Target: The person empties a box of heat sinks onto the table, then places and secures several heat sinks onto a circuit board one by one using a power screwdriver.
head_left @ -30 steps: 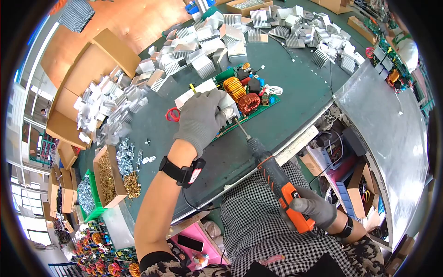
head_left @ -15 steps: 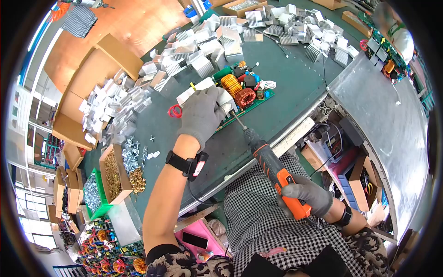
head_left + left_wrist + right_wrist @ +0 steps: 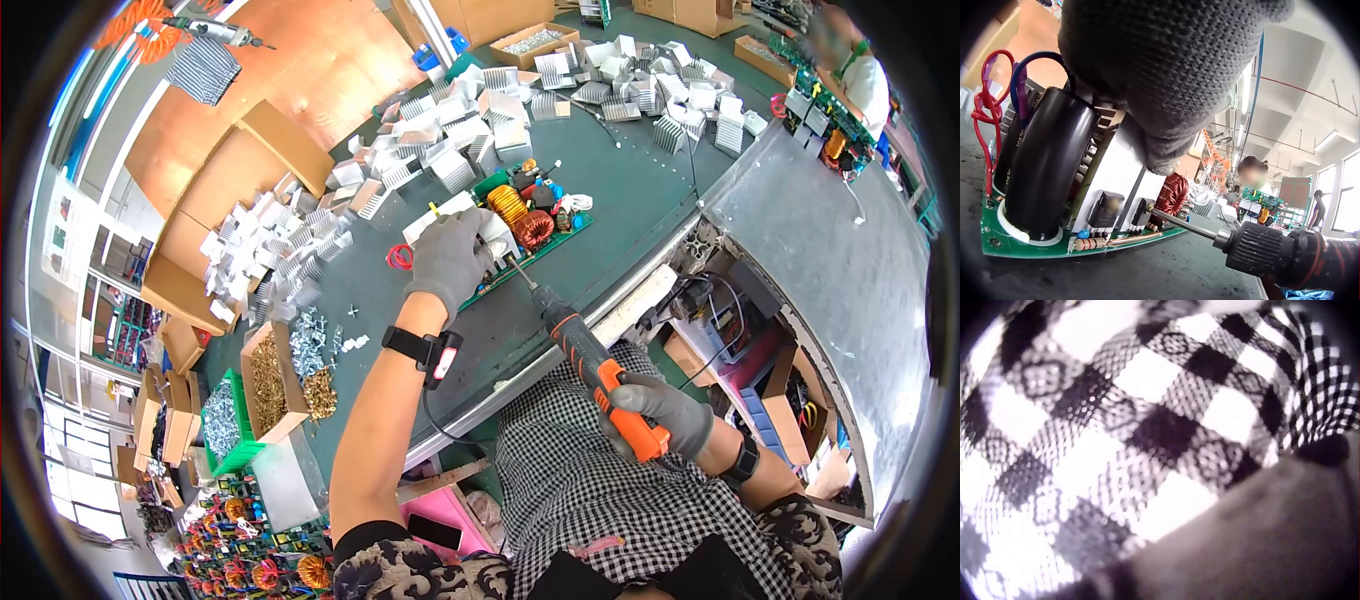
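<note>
On the bench, a green circuit board (image 3: 570, 236) carries yellow and copper coils, metal heat sinks and, in the left wrist view, black capacitors (image 3: 1050, 164). My gloved left hand (image 3: 450, 258) curls over a pale heat sink (image 3: 1105, 178) on the board, its fingertips partly hidden. The gloved right hand (image 3: 668, 412) grips the orange handle of a power screwdriver (image 3: 583, 350). In the left wrist view, the driver's bit (image 3: 1188, 225) touches a small black component (image 3: 1142, 214) against the heat sink, at its screw. The right wrist view holds checked cloth (image 3: 1160, 434), without the tool.
Loose finned heat sinks (image 3: 460, 165) lie piled behind the board and in a carton at left. A box of brass-coloured screws (image 3: 268, 385) and a green bin (image 3: 240, 450) stand at the left edge. Another person (image 3: 862, 95) is at the upper right.
The head view has shifted, so the bench scene sits lower and the left boxes farther right. Both hands keep their holds, and the driver's bit stays at the board.
</note>
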A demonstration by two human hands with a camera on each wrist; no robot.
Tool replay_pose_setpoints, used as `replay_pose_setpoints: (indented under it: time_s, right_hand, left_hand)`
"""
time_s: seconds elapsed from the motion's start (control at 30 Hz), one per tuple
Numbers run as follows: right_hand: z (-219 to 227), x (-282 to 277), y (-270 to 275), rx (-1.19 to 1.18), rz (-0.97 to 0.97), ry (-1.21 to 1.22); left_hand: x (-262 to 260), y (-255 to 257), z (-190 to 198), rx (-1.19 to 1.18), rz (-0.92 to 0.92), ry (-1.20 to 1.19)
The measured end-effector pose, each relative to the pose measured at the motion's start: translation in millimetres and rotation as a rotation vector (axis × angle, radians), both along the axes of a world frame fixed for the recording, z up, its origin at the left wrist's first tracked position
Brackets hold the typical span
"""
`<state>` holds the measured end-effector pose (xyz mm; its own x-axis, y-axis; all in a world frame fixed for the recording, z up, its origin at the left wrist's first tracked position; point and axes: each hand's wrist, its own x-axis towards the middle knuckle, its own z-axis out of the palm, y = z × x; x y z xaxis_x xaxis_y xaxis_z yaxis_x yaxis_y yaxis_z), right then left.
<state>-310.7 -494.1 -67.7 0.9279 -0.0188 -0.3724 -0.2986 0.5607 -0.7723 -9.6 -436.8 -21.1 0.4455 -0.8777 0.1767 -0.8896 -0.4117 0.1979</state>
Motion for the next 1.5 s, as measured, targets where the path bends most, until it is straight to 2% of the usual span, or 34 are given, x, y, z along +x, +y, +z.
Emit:
replay_pose_setpoints:
  time_s: [0.13, 0.2, 0.27, 0.33, 0.4, 0.43, 0.5, 0.57, 0.63, 0.67, 0.73, 0.77, 0.83, 0.87, 0.93, 0.97, 1.03, 1.07, 1.13, 1.17, 1.23, 1.4, 1.47, 1.5]
  right_hand:
    - [1, -9, -7, -0.048, 0.062, -0.038]
    - [7, -22, -16, -0.128, 0.087, -0.010]
    - [24, -39, -32, -0.345, 0.127, 0.049]
    - [38, -47, -55, -0.293, 0.081, 0.063]
    - [55, -35, -81, -0.384, -0.001, 0.080]
    - [67, -23, -92, -0.563, -0.100, 0.103]
    - [40, 6, -141, -0.771, -0.149, 0.073]
    - [48, 45, -165, -0.991, -0.242, 0.239]
    - [47, 81, -194, -1.240, -0.078, 0.370]
    - [38, 97, -198, -1.246, -0.090, 0.372]
    - [27, 130, -201, -2.230, -0.029, 0.166]
    - [37, 151, -189, -2.168, -0.034, 0.086]
    - [44, 197, -163, -2.006, -0.016, -0.109]
    - [53, 217, -149, -1.816, 0.055, -0.098]
    - [72, 252, -126, -1.653, 0.303, 0.148]
    - [70, 267, -120, -1.649, 0.290, 0.155]
    - [62, 286, -111, -1.758, 0.618, 0.246]
    - [61, 287, -111, -1.756, 0.615, 0.249]
    - [59, 282, -109, -1.738, 0.478, 0.227]
    - [58, 276, -108, -1.737, 0.472, 0.238]
    - [57, 263, -107, -1.690, 0.296, 0.209]
    - [81, 154, -116, -1.734, 0.023, 0.058]
    - [96, 98, -126, -1.748, -0.150, 0.047]
    - [110, 70, -129, -1.767, -0.211, 0.145]
  left_hand:
    - [-2, 0, -3, 0.009, 0.038, -0.063]
    - [-1, 5, -2, 0.003, 0.000, -0.054]
    - [-2, 16, 8, -0.029, -0.027, -0.018]
    - [-8, 41, 20, -0.291, -0.064, -0.111]
    - [-10, 69, 22, -0.320, 0.026, 0.081]
    - [-11, 84, 17, -0.368, 0.018, 0.096]
    - [-17, 115, 5, -0.399, 0.048, 0.133]
    - [-29, 145, -9, -0.326, 0.140, 0.154]
    - [-40, 173, -25, -0.242, 0.233, 0.160]
    - [-46, 185, -31, -0.209, 0.272, 0.171]
    - [-55, 202, -54, -0.289, 0.329, 0.160]
    - [-59, 201, -58, -0.291, 0.320, 0.168]
    - [-66, 193, -62, -0.286, 0.331, -0.003]
    - [-69, 191, -63, -0.279, 0.309, 0.010]
    - [-69, 188, -63, -0.288, 0.385, -0.014]
    - [-68, 187, -63, -0.286, 0.372, -0.017]
    - [-69, 188, -62, -0.301, 0.358, -0.054]
    - [-70, 187, -61, -0.300, 0.354, -0.054]
    - [-73, 185, -59, -0.328, 0.362, -0.043]
    - [-73, 187, -60, -0.329, 0.351, -0.039]
    - [-70, 189, -64, -0.332, 0.374, 0.003]
    - [-75, 188, -66, -0.380, 0.309, -0.011]
    - [-73, 189, -69, -0.386, 0.335, -0.039]
    - [-73, 189, -52, -0.305, 0.262, -0.105]
